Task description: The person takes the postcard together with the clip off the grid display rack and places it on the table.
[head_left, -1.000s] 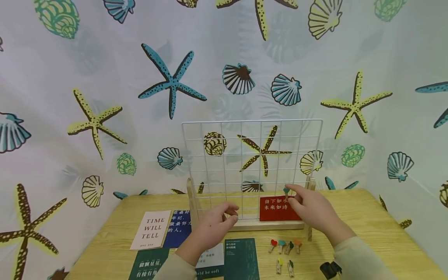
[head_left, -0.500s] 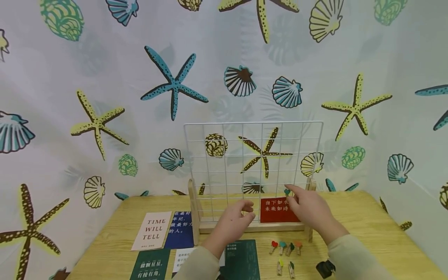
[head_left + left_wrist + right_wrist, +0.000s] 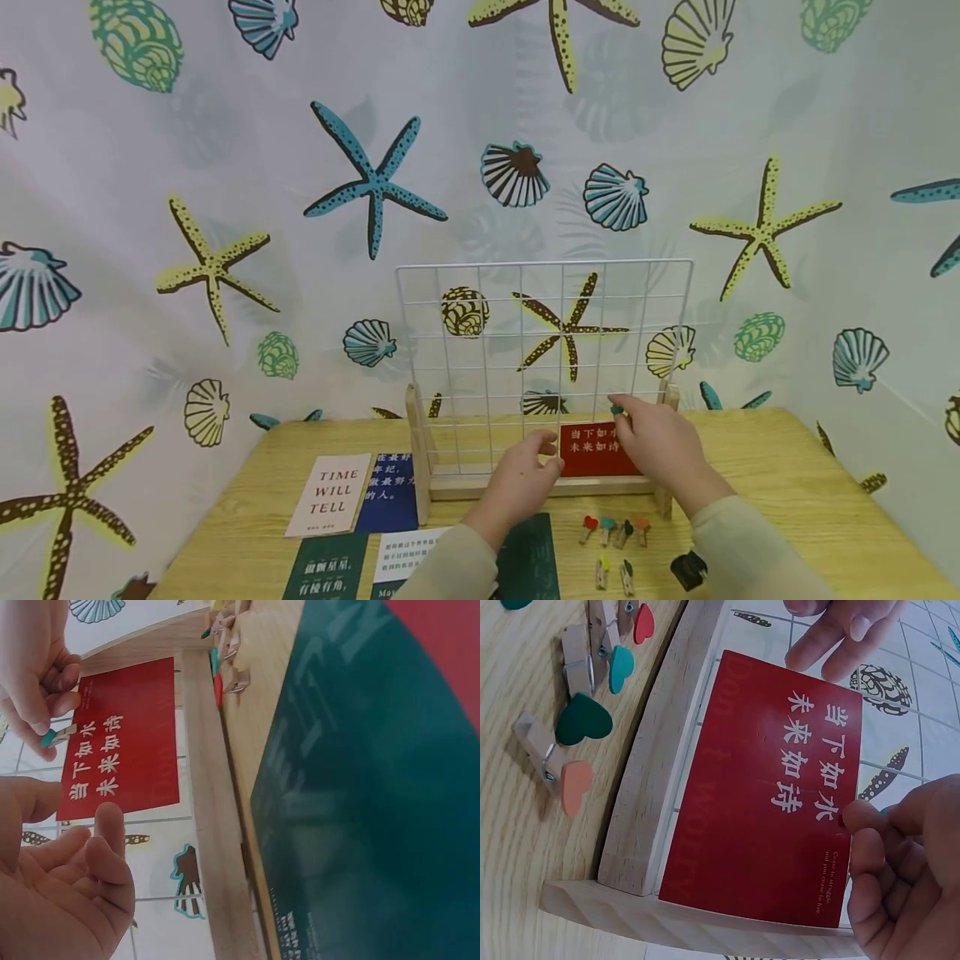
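Note:
A red card with white characters stands against the white wire grid, low on its right side, just above the wooden base. At the card's top edge, my right hand pinches a small wooden clothespin with a teal heart. My left hand is at the card's left edge, thumb and forefinger apart and the other fingers loosely bent. Its fingertips come up to the card's edge in the right wrist view; whether they touch it I cannot tell.
Several heart clothespins lie on the table before the grid, beside a black object. To the left are a white card, a blue card and green cards. A patterned curtain hangs behind.
My left hand has moved right, from over the cards to the red card's left edge. My right hand stays at the card's top with the clothespin.

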Available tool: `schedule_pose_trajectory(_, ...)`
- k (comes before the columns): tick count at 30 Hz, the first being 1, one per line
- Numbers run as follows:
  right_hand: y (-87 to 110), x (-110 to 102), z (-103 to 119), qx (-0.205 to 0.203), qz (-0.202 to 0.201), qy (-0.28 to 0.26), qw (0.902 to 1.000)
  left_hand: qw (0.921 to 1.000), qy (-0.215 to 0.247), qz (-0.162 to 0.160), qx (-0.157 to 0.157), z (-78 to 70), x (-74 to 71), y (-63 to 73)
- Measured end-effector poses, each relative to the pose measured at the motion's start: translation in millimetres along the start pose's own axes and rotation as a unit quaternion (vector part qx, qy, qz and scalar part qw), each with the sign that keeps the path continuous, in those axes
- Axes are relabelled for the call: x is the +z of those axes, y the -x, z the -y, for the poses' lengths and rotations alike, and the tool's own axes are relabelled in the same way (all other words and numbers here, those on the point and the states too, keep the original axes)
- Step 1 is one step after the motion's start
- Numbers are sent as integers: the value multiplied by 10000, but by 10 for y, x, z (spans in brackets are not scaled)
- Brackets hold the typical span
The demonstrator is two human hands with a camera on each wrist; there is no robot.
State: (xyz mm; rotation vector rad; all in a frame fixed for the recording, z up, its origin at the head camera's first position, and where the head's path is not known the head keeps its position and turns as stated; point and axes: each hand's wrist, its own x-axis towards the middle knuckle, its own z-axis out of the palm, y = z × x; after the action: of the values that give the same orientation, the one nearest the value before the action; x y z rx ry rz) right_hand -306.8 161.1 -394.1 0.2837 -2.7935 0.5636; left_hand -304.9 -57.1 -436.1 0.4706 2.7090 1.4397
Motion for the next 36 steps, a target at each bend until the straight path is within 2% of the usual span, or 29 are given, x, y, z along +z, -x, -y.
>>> schedule_pose_trajectory(8,-10,25,18,72,-143,184,9997,9980,515,-196,-309,9,64,-5)
schedule_pose_trajectory(20,-18,45,30,48,-265,222,9994,9984,448,-311,-157,-9,80,-9)
schedule_pose_trajectory(24,-22,54,30,-2,-384,317,9988,9988,284,-370,-123,-8,93,-33)
schedule_pose_trajectory(30,-29,69,31,-68,-520,490,9974,9987,-209,-457,-5,-20,110,-90)
schedule_pose_trajectory(36,-36,86,21,-123,-551,497,9972,9980,-425,-466,-34,-18,123,-122)
